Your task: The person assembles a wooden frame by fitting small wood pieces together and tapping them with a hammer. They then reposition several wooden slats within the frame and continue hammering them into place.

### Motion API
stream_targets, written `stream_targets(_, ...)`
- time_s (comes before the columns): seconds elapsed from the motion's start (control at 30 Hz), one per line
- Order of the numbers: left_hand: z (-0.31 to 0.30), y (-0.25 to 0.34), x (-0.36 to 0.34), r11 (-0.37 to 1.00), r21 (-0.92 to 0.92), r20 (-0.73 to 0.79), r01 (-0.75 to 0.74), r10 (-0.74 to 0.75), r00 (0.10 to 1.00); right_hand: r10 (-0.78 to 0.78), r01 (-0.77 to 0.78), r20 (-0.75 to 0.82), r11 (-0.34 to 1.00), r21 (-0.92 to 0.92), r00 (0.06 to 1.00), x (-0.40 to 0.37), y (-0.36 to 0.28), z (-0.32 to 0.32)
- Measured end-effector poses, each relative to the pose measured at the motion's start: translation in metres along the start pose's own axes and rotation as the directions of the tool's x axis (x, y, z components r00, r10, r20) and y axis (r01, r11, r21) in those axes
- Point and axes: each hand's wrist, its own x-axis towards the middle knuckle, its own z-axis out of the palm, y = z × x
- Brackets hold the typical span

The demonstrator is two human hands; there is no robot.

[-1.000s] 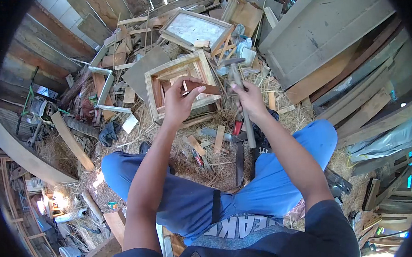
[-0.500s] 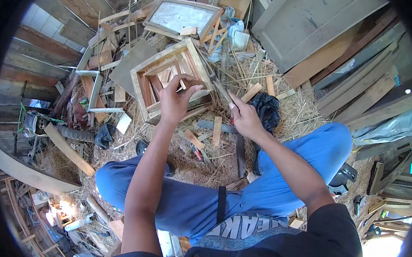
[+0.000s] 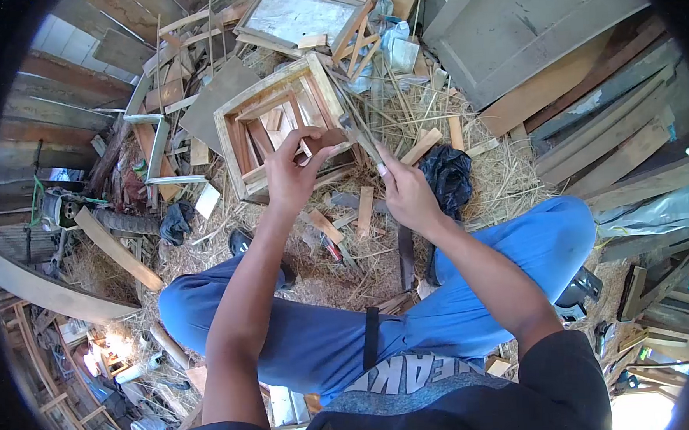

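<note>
In my right hand is a hammer, gripped by its handle. Its head points up and left, close to the right side of a wooden box frame. My left hand reaches over the near side of this frame, fingers curled and thumb pointing right. A reddish-brown wooden strip with a pale end shows between the fingers and thumb; part of it is hidden by the hand. Smaller wooden frames or slats lie inside the box frame.
Between my legs lie wood offcuts and a red-handled tool on straw. A black plastic bag sits right of my right hand. Beyond are a glazed frame and a grey panel. Planks lean at the right.
The hammer's head has shifted slightly left and up, nearer the box frame's right side. My left hand stays at the frame's near edge with the strip.
</note>
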Motion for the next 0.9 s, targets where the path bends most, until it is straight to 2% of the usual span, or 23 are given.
stream_targets(0.03,0.001,0.001,-0.001,1.000,0.008,0.006,0.001,-0.002,1.000,0.091,-0.090,0.059,0.996,-0.016,0.994,-0.001,0.001,-0.001)
stream_targets(0.13,0.001,0.007,-0.001,0.999,0.046,0.020,-0.030,0.029,0.999,0.105,-0.105,0.054,0.994,-0.007,0.993,-0.002,-0.003,-0.004)
stream_targets(0.17,0.001,0.008,-0.002,0.996,0.074,0.017,-0.055,0.054,0.998,0.102,-0.102,0.062,0.995,-0.008,0.993,-0.002,-0.003,-0.003)
stream_targets(0.23,0.003,0.005,-0.006,0.991,0.097,0.011,-0.090,0.089,0.996,-0.048,0.048,0.007,0.998,-0.034,0.999,-0.003,-0.003,-0.001)
stream_targets(0.27,0.005,0.005,-0.007,0.983,0.119,0.019,-0.137,0.136,0.991,-0.047,0.047,0.011,0.998,-0.035,0.999,-0.004,0.003,0.002)
stream_targets(0.33,0.006,0.004,-0.010,0.986,0.121,0.020,-0.115,0.113,0.993,-0.014,0.016,0.019,0.994,-0.109,1.000,-0.004,0.011,0.008)
stream_targets(0.4,0.006,0.002,-0.009,0.981,0.116,0.001,-0.153,0.154,0.988,-0.018,0.018,-0.002,0.995,-0.102,1.000,-0.004,0.010,0.007)
stream_targets(0.57,0.006,0.001,-0.015,0.986,0.112,-0.008,-0.124,0.126,0.992,-0.011,0.010,-0.011,0.999,-0.035,1.000,-0.006,-0.006,-0.001)
stream_targets(0.63,0.007,0.003,-0.013,0.986,0.115,-0.002,-0.118,0.119,0.993,0.186,-0.168,0.103,0.973,-0.156,0.977,-0.004,0.001,-0.001)
stream_targets(0.67,0.007,0.004,-0.012,0.979,0.127,-0.004,-0.161,0.163,0.987,0.185,-0.169,0.095,0.973,-0.155,0.978,-0.004,0.004,-0.001)
stream_targets(0.73,0.007,0.002,-0.012,0.971,0.140,-0.011,-0.195,0.199,0.980,0.089,-0.088,-0.002,0.988,-0.126,0.996,-0.003,-0.001,-0.004)
stream_targets(0.77,0.007,0.001,-0.012,0.977,0.128,-0.010,-0.172,0.174,0.985,0.089,-0.088,0.007,0.988,-0.129,0.996,-0.002,0.000,-0.002)
stream_targets(0.83,0.008,0.000,-0.016,0.983,0.115,-0.009,-0.143,0.145,0.989,-0.193,0.179,-0.155,0.979,-0.095,0.969,-0.001,0.002,0.003)
stream_targets(0.87,0.008,0.001,-0.017,0.986,0.107,-0.006,-0.130,0.132,0.991,-0.190,0.176,-0.157,0.980,-0.096,0.969,-0.002,0.003,0.002)
stream_targets(0.9,0.008,0.002,-0.016,0.987,0.100,-0.001,-0.123,0.124,0.992,0.006,-0.009,-0.016,0.990,-0.141,1.000,-0.002,0.005,0.000)
